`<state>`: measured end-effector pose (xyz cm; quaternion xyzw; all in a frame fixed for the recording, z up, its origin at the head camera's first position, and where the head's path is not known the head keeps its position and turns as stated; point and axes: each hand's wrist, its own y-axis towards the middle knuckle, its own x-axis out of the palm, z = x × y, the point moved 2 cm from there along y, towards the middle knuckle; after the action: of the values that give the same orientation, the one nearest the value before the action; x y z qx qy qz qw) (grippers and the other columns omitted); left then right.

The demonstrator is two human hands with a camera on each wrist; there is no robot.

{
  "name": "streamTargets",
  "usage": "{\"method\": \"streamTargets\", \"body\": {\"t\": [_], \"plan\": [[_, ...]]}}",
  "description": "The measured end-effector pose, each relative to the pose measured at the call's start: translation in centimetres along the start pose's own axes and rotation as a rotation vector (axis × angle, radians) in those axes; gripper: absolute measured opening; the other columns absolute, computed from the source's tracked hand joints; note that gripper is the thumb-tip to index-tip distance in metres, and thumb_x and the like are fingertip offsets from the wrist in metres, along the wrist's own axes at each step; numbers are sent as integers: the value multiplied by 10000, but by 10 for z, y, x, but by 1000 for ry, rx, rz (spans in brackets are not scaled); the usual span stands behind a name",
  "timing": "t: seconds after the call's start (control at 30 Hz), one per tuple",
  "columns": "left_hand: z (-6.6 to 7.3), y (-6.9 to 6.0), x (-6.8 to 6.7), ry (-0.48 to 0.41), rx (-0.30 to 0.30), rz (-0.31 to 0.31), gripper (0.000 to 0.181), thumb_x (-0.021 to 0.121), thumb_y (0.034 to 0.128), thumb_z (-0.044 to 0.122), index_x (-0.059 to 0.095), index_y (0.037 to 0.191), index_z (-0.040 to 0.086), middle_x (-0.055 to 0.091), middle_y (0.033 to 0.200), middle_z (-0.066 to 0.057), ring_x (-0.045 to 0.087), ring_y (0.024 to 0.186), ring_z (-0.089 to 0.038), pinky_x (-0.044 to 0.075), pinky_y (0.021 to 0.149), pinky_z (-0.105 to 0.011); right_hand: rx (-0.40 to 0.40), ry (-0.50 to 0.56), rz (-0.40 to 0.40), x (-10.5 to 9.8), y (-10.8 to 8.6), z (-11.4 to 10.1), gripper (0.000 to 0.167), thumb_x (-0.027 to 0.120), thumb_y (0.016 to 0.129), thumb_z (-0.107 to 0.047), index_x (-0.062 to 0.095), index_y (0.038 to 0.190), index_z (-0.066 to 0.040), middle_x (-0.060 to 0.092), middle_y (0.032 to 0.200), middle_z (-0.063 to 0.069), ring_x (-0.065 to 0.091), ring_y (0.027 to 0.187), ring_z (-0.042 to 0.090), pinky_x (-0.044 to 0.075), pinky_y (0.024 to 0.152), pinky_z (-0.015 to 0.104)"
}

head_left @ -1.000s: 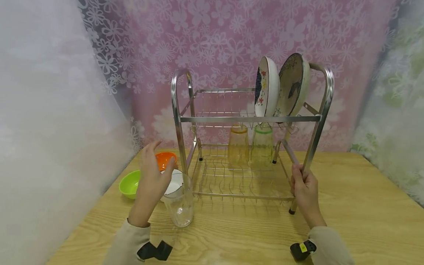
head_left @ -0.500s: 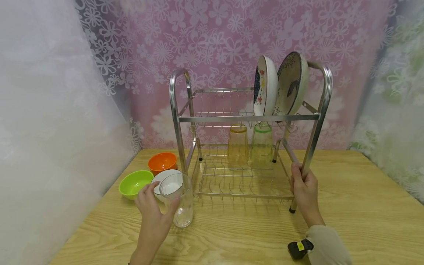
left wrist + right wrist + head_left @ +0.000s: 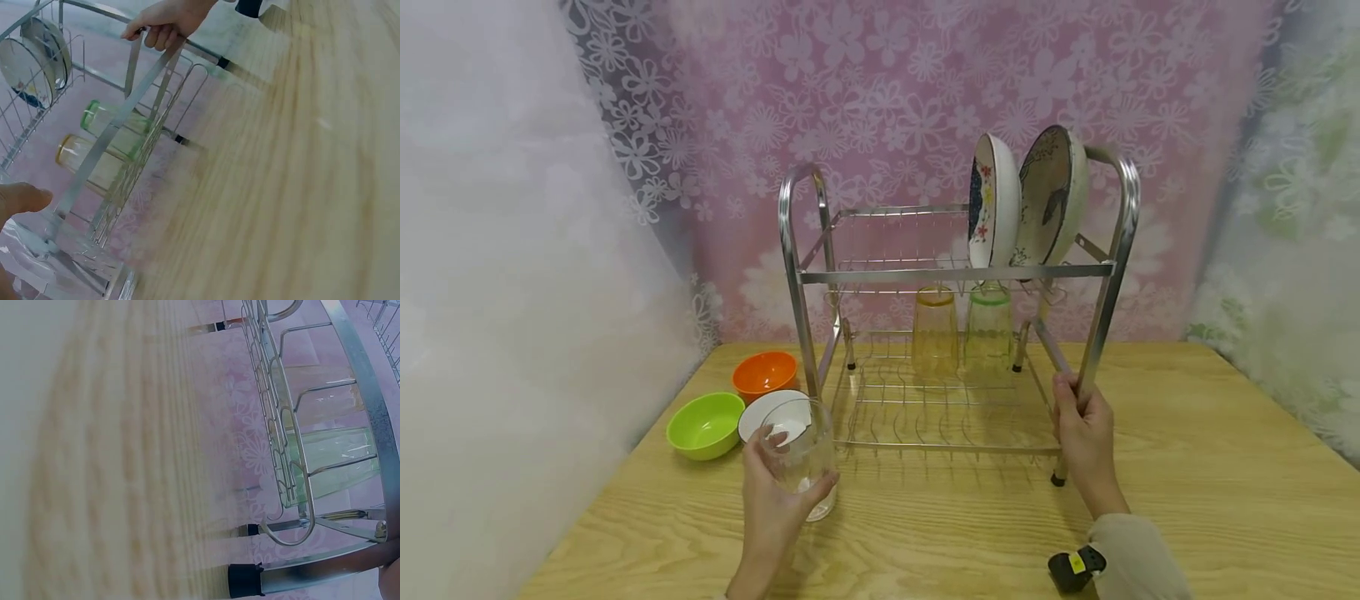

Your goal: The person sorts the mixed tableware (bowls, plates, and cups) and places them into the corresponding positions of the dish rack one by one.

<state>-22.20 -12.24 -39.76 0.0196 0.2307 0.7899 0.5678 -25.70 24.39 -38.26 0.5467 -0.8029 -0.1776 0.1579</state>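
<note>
My left hand (image 3: 778, 496) is at a clear drinking glass (image 3: 808, 462) standing on the table near the rack's left front post. Its fingers curl round the glass's left side, and the thumb lies across the front. In the left wrist view the thumb (image 3: 25, 198) shows beside the clear glass. My right hand (image 3: 1086, 433) grips the right front post of a metal dish rack (image 3: 955, 275). On the rack's lower tier an amber glass (image 3: 935, 333) and a green-rimmed glass (image 3: 988, 333) stand upside down. Two patterned bowls, one smaller (image 3: 1003, 204) and one larger (image 3: 1071, 196), lean upright on the top tier.
Left of the rack sit an orange bowl (image 3: 765, 375), a green bowl (image 3: 705, 427) and a white bowl (image 3: 756, 414), the last partly behind the clear glass. Wood-grain table (image 3: 940, 542) spreads in front. Patterned curtains (image 3: 880, 100) hang behind and at the sides.
My left hand has come down and to the right from above the bowls, and its fingers now go round the clear glass. The right hand keeps hold of the rack post.
</note>
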Motion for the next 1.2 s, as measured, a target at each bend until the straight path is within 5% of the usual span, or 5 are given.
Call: {"method": "streamTargets", "body": {"t": [0.3, 0.6, 0.73, 0.93, 1.2], "plan": [[-14, -2, 6, 65, -38, -164, 873, 901, 632, 171, 395, 1331, 39, 581, 1237, -148, 566, 1103, -346, 458, 942, -506, -8, -7, 11, 1, 0, 1, 181, 452, 1026, -266, 512, 994, -98, 382, 549, -37, 297, 397, 45, 228, 369, 315], [12, -15, 17, 89, 35, -262, 705, 923, 592, 238, 506, 1137, 74, 587, 1277, -124, 568, 1115, -319, 461, 914, -509, -10, 3, 3, 1, -1, 0, 165, 462, 1024, -253, 512, 995, -98, 387, 554, -33, 304, 401, 51, 232, 370, 315], [31, -14, 23, -37, 5, -396, 860, 902, 641, 255, 428, 1339, 90, 593, 1252, -112, 580, 1096, -300, 474, 909, -489, -7, -6, 3, 1, 0, 0, 177, 465, 1022, -262, 511, 1001, -91, 389, 558, -30, 308, 405, 56, 245, 374, 308], [53, -2, 33, -343, -142, -649, 806, 827, 760, 178, 358, 1399, 32, 578, 1278, -184, 608, 1104, -341, 513, 878, -438, 20, -5, 4, 1, -1, 0, 220, 463, 1023, -262, 488, 1034, -44, 393, 556, -36, 310, 401, 49, 250, 379, 308], [69, 23, 60, -712, -320, -718, 644, 652, 895, 161, 289, 1409, 19, 453, 1375, -228, 577, 1137, -322, 462, 958, -441, -2, -36, -6, 0, 0, 1, 224, 451, 1028, -265, 483, 1019, -44, 388, 560, -29, 300, 408, 66, 257, 384, 314]]}}
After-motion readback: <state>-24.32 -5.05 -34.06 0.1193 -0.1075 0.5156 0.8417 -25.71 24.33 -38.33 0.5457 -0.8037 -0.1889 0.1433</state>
